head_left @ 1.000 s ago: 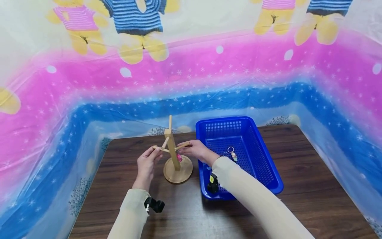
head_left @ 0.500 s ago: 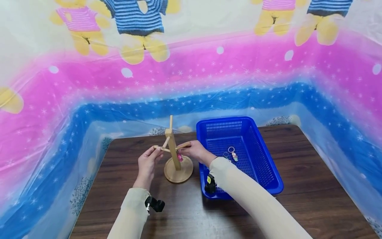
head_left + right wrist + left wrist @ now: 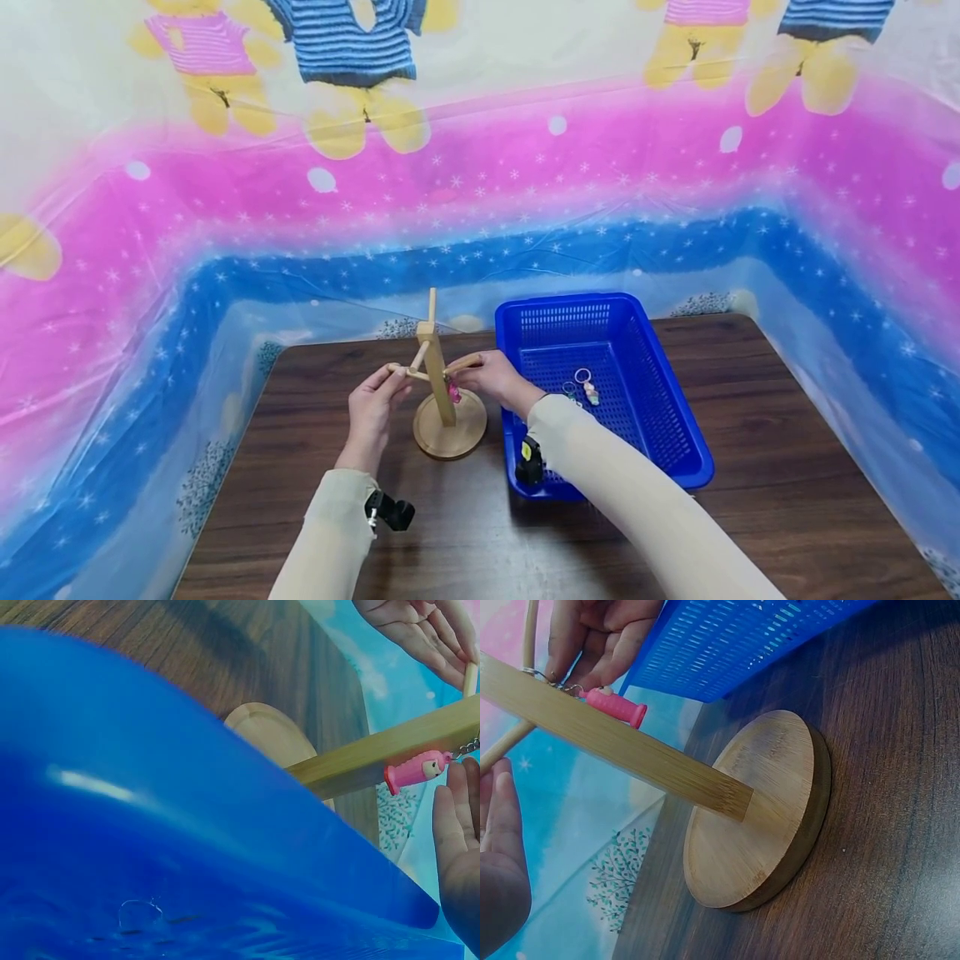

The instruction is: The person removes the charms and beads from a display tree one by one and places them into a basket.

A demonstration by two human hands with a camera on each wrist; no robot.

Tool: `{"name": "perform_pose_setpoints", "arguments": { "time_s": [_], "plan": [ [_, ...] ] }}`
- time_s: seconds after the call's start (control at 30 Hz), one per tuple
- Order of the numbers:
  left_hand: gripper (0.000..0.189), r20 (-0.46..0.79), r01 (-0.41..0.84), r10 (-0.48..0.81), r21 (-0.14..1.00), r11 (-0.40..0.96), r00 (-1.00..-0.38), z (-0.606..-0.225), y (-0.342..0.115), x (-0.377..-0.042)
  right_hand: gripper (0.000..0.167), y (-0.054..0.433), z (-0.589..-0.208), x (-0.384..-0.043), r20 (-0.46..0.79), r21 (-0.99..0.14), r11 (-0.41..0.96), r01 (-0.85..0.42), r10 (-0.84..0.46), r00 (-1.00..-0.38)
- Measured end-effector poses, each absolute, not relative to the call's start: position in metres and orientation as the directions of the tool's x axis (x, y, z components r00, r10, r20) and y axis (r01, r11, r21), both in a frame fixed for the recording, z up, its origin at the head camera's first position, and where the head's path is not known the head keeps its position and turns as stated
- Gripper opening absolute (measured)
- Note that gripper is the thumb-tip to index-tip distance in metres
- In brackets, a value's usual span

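A wooden peg stand [image 3: 438,387] with a round base [image 3: 750,825] stands upright on the table. My left hand [image 3: 371,412] pinches the end of its left peg [image 3: 418,376]. From the right peg [image 3: 467,362], close to the post, hangs a pink figure keychain [image 3: 416,771]. My right hand [image 3: 497,380] is at that peg, with fingertips at the keychain's metal ring [image 3: 532,673] and chain; they appear to pinch it. The exact contact is partly hidden. In the left wrist view the pink figure [image 3: 615,707] dangles beside the post.
To the right of the stand sits a blue plastic basket [image 3: 678,400], under my right forearm. Inside lie a pastel beaded keychain [image 3: 589,392] and another ring [image 3: 569,388], partly covered by the sleeve. A printed cloth [image 3: 480,183] hangs behind the dark wooden table [image 3: 757,400].
Both hands stay at their pegs with almost no movement. The pink keychain sways and turns slightly, and the whole view shifts a little.
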State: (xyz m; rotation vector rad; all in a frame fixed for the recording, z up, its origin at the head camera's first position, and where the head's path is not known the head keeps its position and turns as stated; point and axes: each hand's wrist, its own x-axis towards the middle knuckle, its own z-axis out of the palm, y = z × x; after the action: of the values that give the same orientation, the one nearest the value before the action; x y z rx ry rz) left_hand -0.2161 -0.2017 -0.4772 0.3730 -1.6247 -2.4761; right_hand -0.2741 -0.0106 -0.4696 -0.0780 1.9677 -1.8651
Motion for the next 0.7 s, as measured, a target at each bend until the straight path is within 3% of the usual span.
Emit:
{"name": "perform_pose_setpoints", "arguments": {
  "time_s": [0.37, 0.7],
  "plan": [
    [0.027, -0.127, -0.011, -0.276, 0.922, -0.386, -0.953, -0.477, -0.201, -0.217, 0.022, -0.005, -0.465, -0.275, -0.253, -0.963, 0.183, 0.198, -0.356, -0.899],
    [0.030, -0.126, -0.012, -0.270, 0.922, -0.386, -0.955, -0.477, -0.202, -0.216, 0.025, 0.004, -0.462, -0.274, -0.254, -0.966, 0.146, 0.213, -0.382, -0.889]
  ]
}}
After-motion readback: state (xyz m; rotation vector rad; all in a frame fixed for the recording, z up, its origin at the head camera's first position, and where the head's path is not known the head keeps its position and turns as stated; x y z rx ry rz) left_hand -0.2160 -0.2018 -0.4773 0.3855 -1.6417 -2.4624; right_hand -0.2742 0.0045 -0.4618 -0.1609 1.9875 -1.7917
